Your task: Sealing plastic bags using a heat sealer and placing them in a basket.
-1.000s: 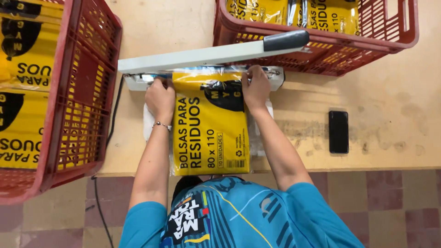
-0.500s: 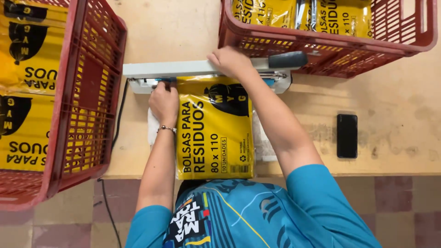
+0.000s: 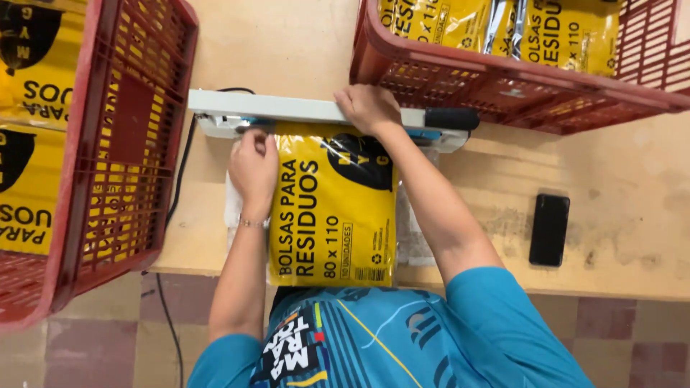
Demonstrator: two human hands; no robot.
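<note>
Right hand (image 3: 368, 108) lies palm-down, fingers curled over the sealer (image 3: 287, 109) bar, pressing it shut. Left hand (image 3: 253, 167) rests half-closed on the left edge of the yellow pack (image 3: 334, 208), fingertips at the sealer; whether it pinches anything, cannot tell. Pack lies flat on the table (image 3: 625, 237), top end under the bar. Left crate (image 3: 122, 144) holds yellow packs; far crate (image 3: 517, 86) holds more yellow packs. Black phone (image 3: 549, 229) lies right, apart.
</note>
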